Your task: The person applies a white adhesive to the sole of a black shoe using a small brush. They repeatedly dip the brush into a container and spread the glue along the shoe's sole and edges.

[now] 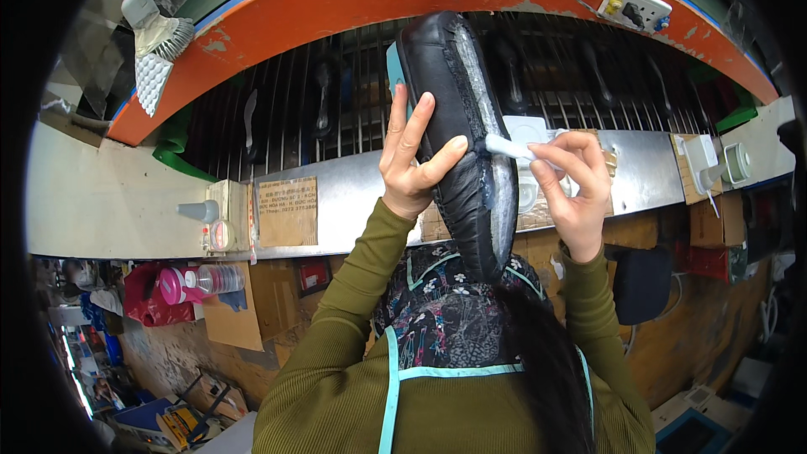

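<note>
A black leather shoe upper (437,109) stands tilted on end in front of me, its rough grey-white underside edge turned to the right. Something turquoise (394,67) shows at its upper left, perhaps the last inside. My left hand (409,164) grips the shoe upper from the left, fingers spread along its side. In a pinch, my right hand (578,189) holds a small white brush-like applicator (507,148), whose tip touches the pale strip at mid-length. A white tray (525,128) on the bench is partly hidden behind the applicator and right hand.
A metal bench (345,170) runs across, with a rack of metal rods (290,101) behind it carrying dark shapes. An orange panel (336,10) arches over it, with a socket (635,7). Cardboard (288,212) lies left; a white container (699,155) stands right. Below left is a plastic bottle (220,278).
</note>
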Available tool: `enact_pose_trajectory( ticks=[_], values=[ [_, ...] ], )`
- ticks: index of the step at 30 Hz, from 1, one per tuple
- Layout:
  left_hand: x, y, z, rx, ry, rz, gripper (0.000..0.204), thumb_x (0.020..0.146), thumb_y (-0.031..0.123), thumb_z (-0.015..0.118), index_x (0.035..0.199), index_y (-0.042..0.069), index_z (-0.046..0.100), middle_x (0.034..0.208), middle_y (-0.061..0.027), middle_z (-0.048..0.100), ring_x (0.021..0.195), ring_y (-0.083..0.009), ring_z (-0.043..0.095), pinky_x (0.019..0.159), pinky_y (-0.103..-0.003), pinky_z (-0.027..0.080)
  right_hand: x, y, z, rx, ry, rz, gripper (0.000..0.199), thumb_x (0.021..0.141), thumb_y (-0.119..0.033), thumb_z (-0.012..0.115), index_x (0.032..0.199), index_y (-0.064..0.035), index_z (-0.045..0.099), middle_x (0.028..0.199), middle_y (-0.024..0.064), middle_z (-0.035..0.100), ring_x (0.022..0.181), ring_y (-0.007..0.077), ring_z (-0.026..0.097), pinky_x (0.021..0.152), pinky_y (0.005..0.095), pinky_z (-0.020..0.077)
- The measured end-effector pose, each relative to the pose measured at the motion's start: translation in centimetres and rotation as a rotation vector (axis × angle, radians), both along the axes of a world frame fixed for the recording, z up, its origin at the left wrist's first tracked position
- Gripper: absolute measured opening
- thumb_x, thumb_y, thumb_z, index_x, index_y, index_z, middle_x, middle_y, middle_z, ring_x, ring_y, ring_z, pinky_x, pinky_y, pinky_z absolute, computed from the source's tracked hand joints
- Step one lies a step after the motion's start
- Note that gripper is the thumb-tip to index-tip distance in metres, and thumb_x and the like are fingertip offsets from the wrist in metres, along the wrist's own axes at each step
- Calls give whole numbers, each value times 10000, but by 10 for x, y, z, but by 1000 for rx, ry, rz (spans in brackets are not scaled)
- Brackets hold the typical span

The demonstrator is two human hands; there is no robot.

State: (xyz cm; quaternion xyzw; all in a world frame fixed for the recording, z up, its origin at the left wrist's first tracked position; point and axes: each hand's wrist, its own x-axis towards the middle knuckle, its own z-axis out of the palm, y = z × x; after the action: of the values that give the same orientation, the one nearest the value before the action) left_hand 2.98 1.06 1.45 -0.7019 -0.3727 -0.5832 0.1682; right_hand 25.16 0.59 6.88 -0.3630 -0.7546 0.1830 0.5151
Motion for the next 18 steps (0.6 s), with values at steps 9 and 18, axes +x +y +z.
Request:
enact_pose_trajectory(
  ticks=[9,18],
  values=[
    [-4,2,2,-3,-58,-3,416,714,174,768,1093,277,630,1370,-168,498,1266,-481,435,993,-492,479,6,-6,-1,-228,18,233,161,799,-50,710,957,-22,721,863,48,561,758,122,538,628,239,430],
    [-9,0,1,-23,-59,24,467,677,147,785,1107,266,646,1379,-167,493,1270,-470,437,1018,-480,458,11,-20,-4,-255,-11,268,155,806,-25,696,960,-11,716,879,54,560,742,109,530,612,223,427]
  ],
)
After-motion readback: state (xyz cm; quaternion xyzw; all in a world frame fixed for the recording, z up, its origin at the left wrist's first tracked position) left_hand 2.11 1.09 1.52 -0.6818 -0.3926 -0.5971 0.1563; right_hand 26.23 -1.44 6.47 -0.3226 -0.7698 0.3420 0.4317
